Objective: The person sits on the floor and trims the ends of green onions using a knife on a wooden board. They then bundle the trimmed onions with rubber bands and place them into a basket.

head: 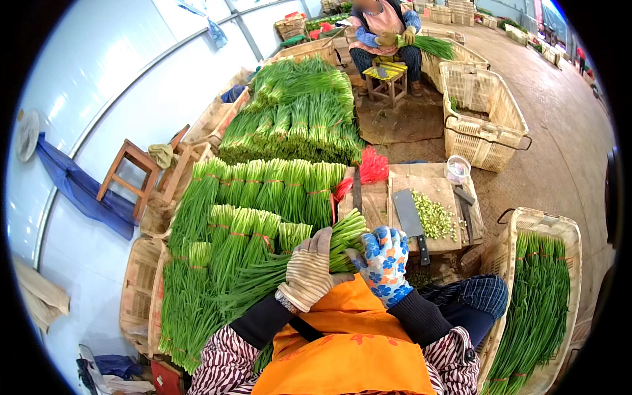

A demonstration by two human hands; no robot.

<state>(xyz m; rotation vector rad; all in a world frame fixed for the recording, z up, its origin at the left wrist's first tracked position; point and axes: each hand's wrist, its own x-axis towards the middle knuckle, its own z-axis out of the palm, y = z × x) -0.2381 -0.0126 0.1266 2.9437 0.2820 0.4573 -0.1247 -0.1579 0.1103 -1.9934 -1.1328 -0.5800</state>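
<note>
My left hand (pixel 311 271), in a striped, dirt-marked glove, is closed around a bunch of green garlic chives (pixel 345 237) held over my lap. Beside it, my right hand (pixel 384 261), in a white glove with blue and orange flowers, touches the pale cut ends of the same bunch; its palm side is hidden. Tied bundles of chives (pixel 247 232) with red bands lie in rows at my left. On a wooden board (pixel 400 175) ahead to the right rest a cleaver (pixel 409 212) with a black handle, chopped pale stem ends (pixel 434 217) and a clear plastic tub (pixel 457 169).
A plastic crate (pixel 568 296) of tied chives stands at my right, another crate (pixel 481 89) farther ahead. Red ties (pixel 373 165) lie beside the board. More bundles (pixel 301 108) are stacked ahead. A co-worker (pixel 387 29) sits beyond, holding chives. An overturned wooden stool (pixel 131 168) is at left.
</note>
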